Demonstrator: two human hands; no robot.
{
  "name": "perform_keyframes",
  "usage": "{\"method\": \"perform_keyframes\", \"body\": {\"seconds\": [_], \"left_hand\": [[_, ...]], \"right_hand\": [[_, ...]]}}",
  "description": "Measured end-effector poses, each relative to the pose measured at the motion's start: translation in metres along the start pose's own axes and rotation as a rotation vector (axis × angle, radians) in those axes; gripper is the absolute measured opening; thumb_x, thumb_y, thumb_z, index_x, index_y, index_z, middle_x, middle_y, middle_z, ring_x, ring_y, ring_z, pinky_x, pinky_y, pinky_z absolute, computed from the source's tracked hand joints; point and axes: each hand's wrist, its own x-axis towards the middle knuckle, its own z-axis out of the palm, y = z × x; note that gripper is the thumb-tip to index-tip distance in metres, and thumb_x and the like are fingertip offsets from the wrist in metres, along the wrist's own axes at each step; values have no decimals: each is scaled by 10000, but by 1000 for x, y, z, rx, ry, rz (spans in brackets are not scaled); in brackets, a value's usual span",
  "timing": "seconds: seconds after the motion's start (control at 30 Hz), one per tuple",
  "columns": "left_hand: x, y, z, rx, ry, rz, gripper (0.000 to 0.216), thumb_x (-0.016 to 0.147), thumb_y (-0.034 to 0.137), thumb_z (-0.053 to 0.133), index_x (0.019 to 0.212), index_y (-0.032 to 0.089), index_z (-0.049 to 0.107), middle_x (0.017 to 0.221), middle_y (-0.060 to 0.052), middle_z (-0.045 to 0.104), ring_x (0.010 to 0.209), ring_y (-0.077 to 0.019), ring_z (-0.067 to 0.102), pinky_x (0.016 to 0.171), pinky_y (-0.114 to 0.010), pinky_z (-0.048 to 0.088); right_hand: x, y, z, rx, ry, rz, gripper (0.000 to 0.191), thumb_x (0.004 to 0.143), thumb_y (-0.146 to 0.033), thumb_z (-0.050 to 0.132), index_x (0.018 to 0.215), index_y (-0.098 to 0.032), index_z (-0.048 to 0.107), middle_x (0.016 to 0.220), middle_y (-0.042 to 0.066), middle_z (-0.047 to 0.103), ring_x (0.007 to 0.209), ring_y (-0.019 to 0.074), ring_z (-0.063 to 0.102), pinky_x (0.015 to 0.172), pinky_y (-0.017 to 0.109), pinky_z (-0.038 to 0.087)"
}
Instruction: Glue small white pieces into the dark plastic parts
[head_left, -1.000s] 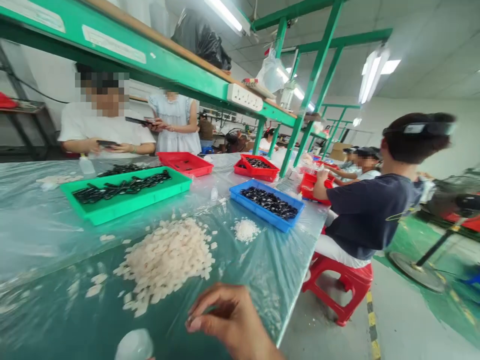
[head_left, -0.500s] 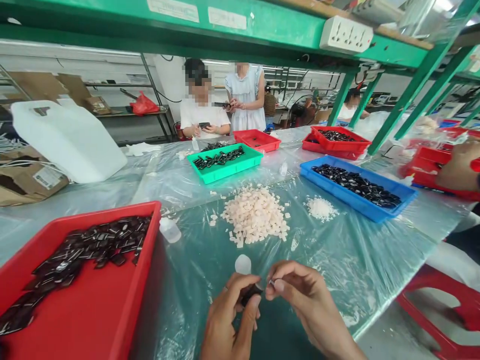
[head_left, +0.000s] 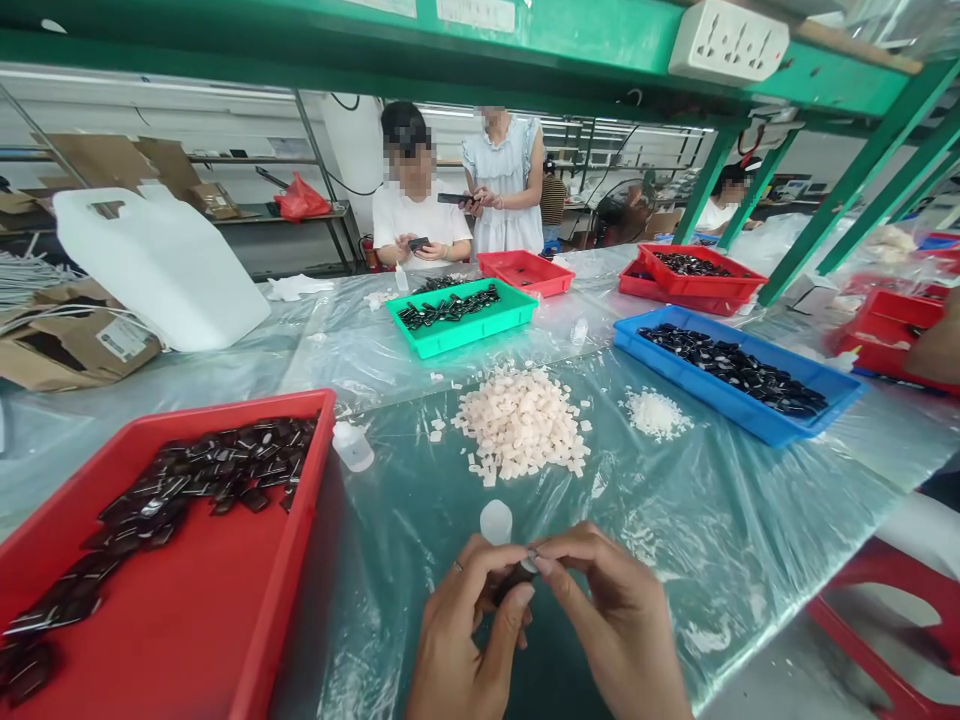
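Head view: small dark piece (head_left: 511,582) was held above the worktop (head_left: 390,570), nearly hidden by fingers. Left hand (head_left: 469,635): grip closed round the piece, thumb against fingers. Right hand (head_left: 626,610): grip pinched nearly to nothing on a small pale bit (head_left: 530,563) at the piece's upper end; whether the bit was attached, could not tell.

Just beyond the hands stood a translucent rounded object (head_left: 496,521); behind it lay a heap of cream pieces (head_left: 523,420), with a smaller white heap (head_left: 657,413) to its right. A large red tray (head_left: 187,620) of dark pieces sat at left, a white bottle (head_left: 352,446) just beside it. Farther out: blue tray (head_left: 697,388), green tray (head_left: 480,334), both holding dark pieces.
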Motion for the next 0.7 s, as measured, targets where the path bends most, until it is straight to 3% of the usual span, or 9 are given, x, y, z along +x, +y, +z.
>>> {"method": "perform_keyframes", "body": {"seconds": [0.4, 0.7], "left_hand": [[0, 1, 1, -115, -2, -30, 115, 978, 335, 634, 976, 273, 731, 838, 12, 599, 617, -114, 625, 558, -193, 547], [0, -10, 5, -162, 14, -54, 264, 973, 459, 625, 919, 219, 722, 802, 11, 523, 587, -113, 587, 497, -194, 522]], "right_hand": [[-4, 1, -5, -249, -48, -251, 306, 937, -77, 637, 1123, -310, 702, 864, -11, 741, 733, 127, 709, 658, 213, 575], [-5, 12, -8, -330, -85, -409, 493, 894, -28, 622, 1289, -323, 633, 957, 27, 772, 794, 180, 764, 660, 240, 629]]}}
